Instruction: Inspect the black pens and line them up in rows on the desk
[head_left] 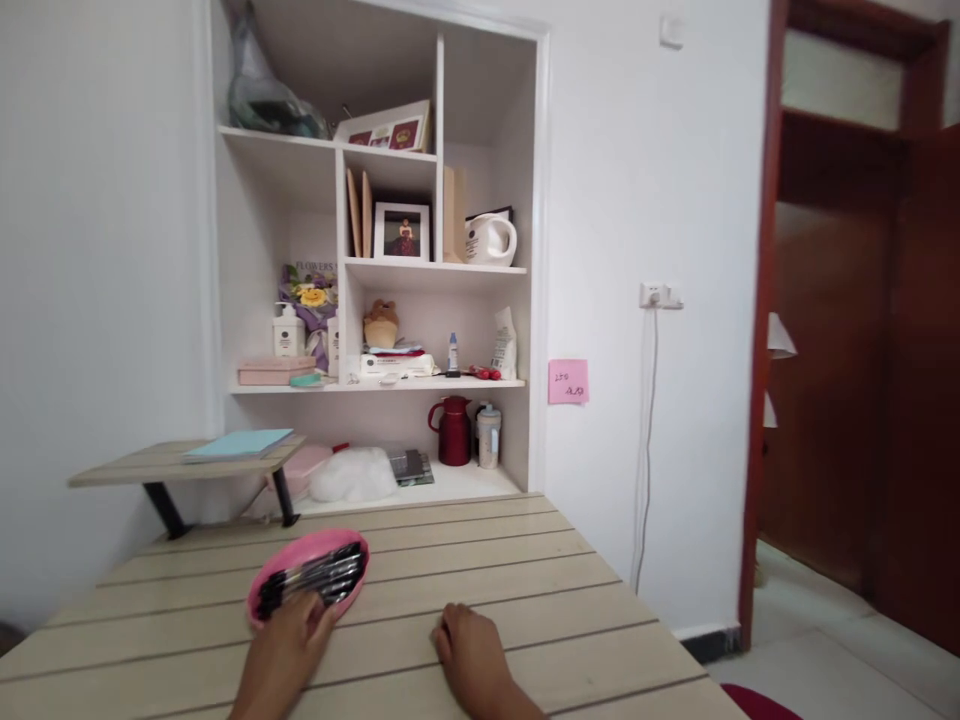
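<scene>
A pink oval basket stands on the wooden table, filled with several dark pens lying side by side. My left hand is at the near side of the basket, its fingers closed over the rim beside the pens; the fingertips are partly hidden. To the right of the basket, my right hand rests on the tabletop with the fingers curled in, and nothing shows in it.
The slatted table reaches to a white wall shelf. A small raised stand bearing a blue notebook is at the back left. A red jug and a cup stand on the lowest shelf.
</scene>
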